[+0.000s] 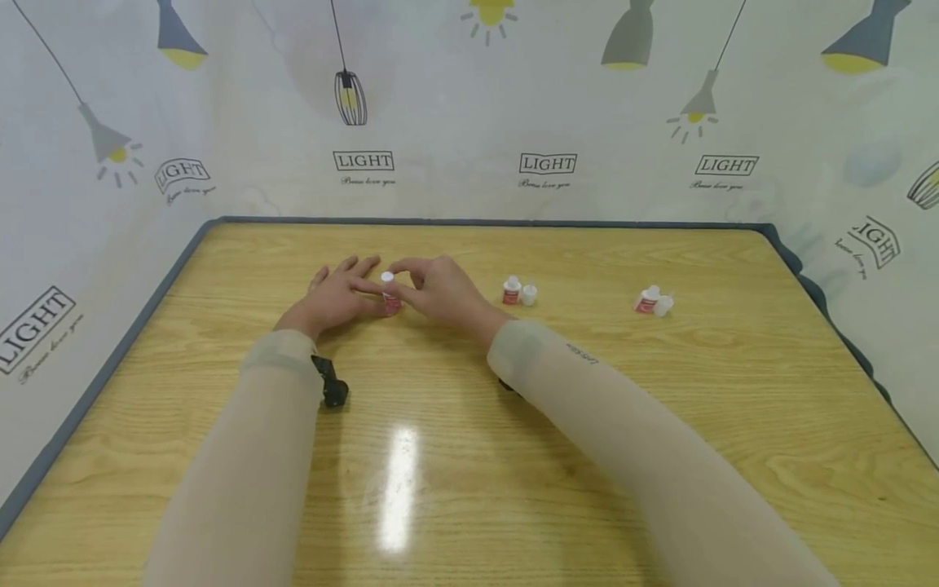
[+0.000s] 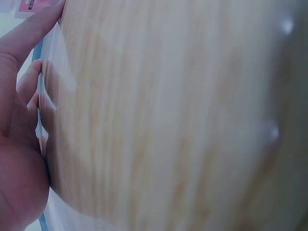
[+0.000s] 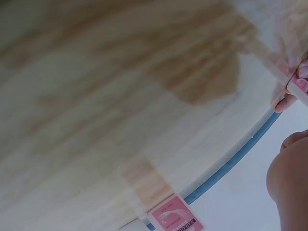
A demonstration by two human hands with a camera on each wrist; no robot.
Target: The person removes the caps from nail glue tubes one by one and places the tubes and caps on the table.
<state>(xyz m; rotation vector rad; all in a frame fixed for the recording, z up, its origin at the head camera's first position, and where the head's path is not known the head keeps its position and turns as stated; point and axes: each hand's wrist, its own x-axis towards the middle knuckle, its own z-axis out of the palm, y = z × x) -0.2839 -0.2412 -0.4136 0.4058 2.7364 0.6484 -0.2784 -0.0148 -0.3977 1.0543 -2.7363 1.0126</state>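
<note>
A small nail glue bottle (image 1: 392,304) with a pink label and white top stands upright on the wooden table, between both hands. My left hand (image 1: 339,295) lies low on the table, its thumb and index finger holding the bottle's sides while the other fingers spread away. From the right, my right hand (image 1: 449,295) pinches the white cap (image 1: 387,278) with thumb and index finger. Part of the bottle's label (image 2: 31,5) shows at the top corner in the left wrist view. In the right wrist view the held bottle (image 3: 302,83) is at the right edge.
Right of my hands stands a second nail glue bottle (image 1: 511,292) with a white cap (image 1: 530,295) beside it. Farther right is a third bottle (image 1: 647,300) with its white cap (image 1: 663,306) close by. A dark edging (image 1: 499,221) borders the table against a printed wall.
</note>
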